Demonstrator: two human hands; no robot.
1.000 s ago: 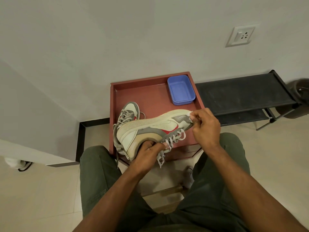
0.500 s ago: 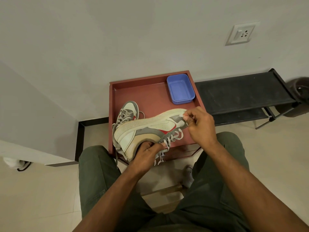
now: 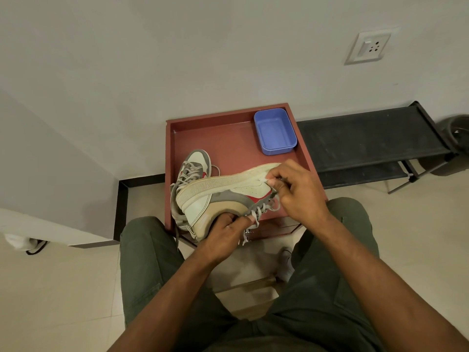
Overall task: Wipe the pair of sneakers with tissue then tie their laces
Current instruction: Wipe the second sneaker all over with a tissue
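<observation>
A white, grey and red sneaker [image 3: 223,191] is held on its side over the red tray [image 3: 228,138], sole toward the wall. My left hand [image 3: 225,229] grips it at the collar, thumb over the loose laces [image 3: 256,214]. My right hand [image 3: 297,191] pinches a small piece of white tissue [image 3: 268,179] against the sneaker's side near the toe. The second sneaker [image 3: 195,165] stands upright on the tray behind the first, laces loose, partly hidden.
A blue plastic box [image 3: 275,132] sits in the tray's far right corner. A black shoe rack [image 3: 368,141] stands to the right against the wall, with a dark bin [image 3: 456,143] beyond it. My legs in green trousers frame the tray's near side.
My right hand has slid the tissue from the toe tip leftward along the sneaker's side. The sneaker has tilted so more of its sole shows.
</observation>
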